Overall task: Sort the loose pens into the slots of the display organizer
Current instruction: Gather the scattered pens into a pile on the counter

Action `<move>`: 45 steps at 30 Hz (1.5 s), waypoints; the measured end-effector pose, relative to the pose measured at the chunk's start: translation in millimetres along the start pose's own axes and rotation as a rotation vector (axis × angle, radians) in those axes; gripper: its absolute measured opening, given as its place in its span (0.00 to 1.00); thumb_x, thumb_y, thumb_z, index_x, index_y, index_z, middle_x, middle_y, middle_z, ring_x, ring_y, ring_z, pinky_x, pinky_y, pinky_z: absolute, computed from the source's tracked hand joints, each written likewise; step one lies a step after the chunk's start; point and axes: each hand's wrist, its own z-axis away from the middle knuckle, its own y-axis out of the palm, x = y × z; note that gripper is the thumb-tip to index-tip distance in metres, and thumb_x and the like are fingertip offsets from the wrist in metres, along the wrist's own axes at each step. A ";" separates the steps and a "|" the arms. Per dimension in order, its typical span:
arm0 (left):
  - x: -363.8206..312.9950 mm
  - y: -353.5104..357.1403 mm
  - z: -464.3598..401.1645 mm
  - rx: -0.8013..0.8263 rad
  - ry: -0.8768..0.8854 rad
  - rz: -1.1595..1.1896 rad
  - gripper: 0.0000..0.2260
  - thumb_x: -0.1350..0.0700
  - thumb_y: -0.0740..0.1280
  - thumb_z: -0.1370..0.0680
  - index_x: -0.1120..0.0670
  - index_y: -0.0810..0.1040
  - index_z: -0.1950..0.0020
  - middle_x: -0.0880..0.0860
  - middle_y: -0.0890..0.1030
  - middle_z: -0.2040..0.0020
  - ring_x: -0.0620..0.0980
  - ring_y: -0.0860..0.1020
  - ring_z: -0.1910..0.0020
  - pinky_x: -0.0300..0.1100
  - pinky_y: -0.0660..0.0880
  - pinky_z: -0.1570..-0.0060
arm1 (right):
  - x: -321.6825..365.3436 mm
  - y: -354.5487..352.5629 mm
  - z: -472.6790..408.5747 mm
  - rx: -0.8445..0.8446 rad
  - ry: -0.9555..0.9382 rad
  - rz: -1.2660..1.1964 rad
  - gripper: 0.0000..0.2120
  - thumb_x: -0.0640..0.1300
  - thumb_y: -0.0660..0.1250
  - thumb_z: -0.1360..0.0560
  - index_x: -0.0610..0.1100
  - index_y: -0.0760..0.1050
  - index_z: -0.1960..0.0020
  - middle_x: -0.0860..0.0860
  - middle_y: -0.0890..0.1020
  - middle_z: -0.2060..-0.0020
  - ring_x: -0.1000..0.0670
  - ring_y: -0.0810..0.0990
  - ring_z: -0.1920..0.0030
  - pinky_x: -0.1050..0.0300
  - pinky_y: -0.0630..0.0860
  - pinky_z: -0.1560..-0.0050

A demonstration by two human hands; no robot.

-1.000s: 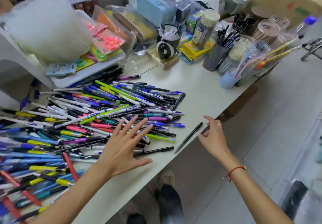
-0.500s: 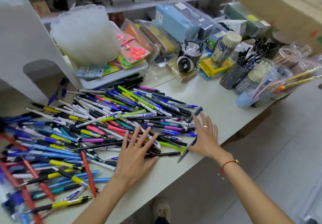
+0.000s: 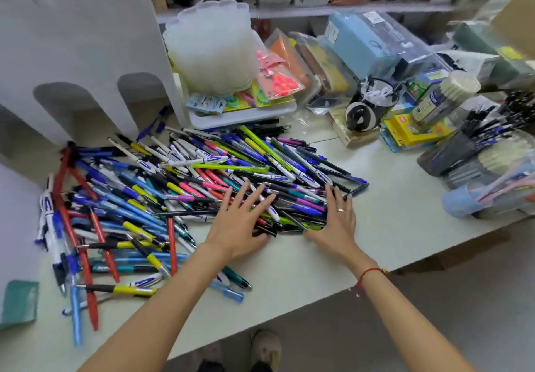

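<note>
Pressing flat with fingers straight and spread, gripping nothing, the left hand and right hand rest on the pen pile at its 5 o'clock edge.

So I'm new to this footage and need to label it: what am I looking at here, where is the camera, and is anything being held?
There is no machine here: a person works with bare hands. The one picture comes from a wide-angle camera worn on the head, looking forward and down, so both arms reach in from the bottom edge. On the pale table lies a big heap of loose pens in many colours. The left hand and the right hand, which wears a ring, lie with spread, straight fingers on the near edge of the heap. Neither grips a pen; nothing is held. At the left stands a white organizer with arched openings. Behind are a stack of translucent containers, packaged scissors and cups of pens.
</note>
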 end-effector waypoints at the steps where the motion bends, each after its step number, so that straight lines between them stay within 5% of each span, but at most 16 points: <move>1: -4.3 -5.3 2.3 0.012 -0.023 0.016 0.36 0.36 0.58 0.23 0.41 0.40 0.22 0.47 0.40 0.21 0.52 0.35 0.23 0.51 0.30 0.29 | -1.6 -2.4 0.3 0.006 -0.013 -0.007 0.55 0.46 0.75 0.34 0.53 0.39 0.22 0.51 0.41 0.22 0.47 0.34 0.24 0.48 0.38 0.26; 6: -8.0 -15.6 53.5 -0.200 -0.117 0.218 0.37 0.41 0.66 0.24 0.41 0.47 0.22 0.45 0.45 0.21 0.49 0.39 0.23 0.52 0.36 0.25 | -16.1 -20.7 21.1 0.026 -0.199 0.025 0.52 0.40 0.72 0.34 0.56 0.40 0.23 0.54 0.42 0.22 0.51 0.37 0.23 0.47 0.42 0.24; 12: 15.5 1.1 169.8 -0.469 -0.696 0.416 0.27 0.53 0.67 0.22 0.48 0.63 0.24 0.48 0.61 0.24 0.48 0.55 0.24 0.50 0.52 0.25 | 9.6 1.9 50.1 -0.141 -0.476 0.044 0.43 0.29 0.64 0.33 0.52 0.54 0.23 0.54 0.53 0.24 0.53 0.45 0.23 0.45 0.46 0.24; 17: 55.1 5.3 215.5 -0.507 -0.904 0.326 0.25 0.56 0.61 0.19 0.55 0.59 0.23 0.54 0.60 0.23 0.53 0.55 0.23 0.49 0.50 0.25 | 92.5 53.4 68.0 -0.039 -0.863 0.123 0.26 0.45 0.60 0.22 0.49 0.61 0.25 0.52 0.63 0.25 0.48 0.54 0.23 0.46 0.48 0.24; 22: 76.4 13.7 214.2 -0.431 -1.041 0.320 0.29 0.46 0.55 0.18 0.55 0.50 0.21 0.53 0.51 0.21 0.52 0.47 0.22 0.48 0.46 0.25 | 141.5 122.2 75.7 0.117 -1.227 0.431 0.33 0.63 0.56 0.24 0.52 0.56 0.23 0.50 0.59 0.23 0.45 0.52 0.23 0.44 0.46 0.25; 31: 59.4 17.7 157.6 -0.433 -1.302 0.551 0.29 0.46 0.50 0.17 0.57 0.43 0.21 0.57 0.41 0.21 0.52 0.38 0.23 0.44 0.36 0.27 | 127.0 133.5 44.1 0.043 -1.232 0.552 0.26 0.61 0.49 0.19 0.53 0.61 0.25 0.48 0.63 0.25 0.45 0.56 0.24 0.43 0.51 0.26; 40: 22.0 9.4 110.1 -0.362 -1.323 0.652 0.35 0.42 0.51 0.18 0.61 0.37 0.23 0.59 0.38 0.22 0.53 0.37 0.23 0.46 0.35 0.27 | 92.8 72.3 -5.5 0.074 -1.299 0.718 0.26 0.62 0.47 0.19 0.57 0.54 0.23 0.49 0.57 0.23 0.47 0.53 0.23 0.42 0.52 0.26; 45: 23.3 7.9 125.0 -0.415 -1.266 0.691 0.36 0.37 0.51 0.20 0.56 0.44 0.21 0.54 0.45 0.20 0.50 0.43 0.22 0.45 0.42 0.26 | 89.4 59.3 -9.6 0.104 -1.261 0.709 0.28 0.64 0.46 0.20 0.56 0.54 0.23 0.48 0.59 0.24 0.45 0.54 0.23 0.44 0.52 0.27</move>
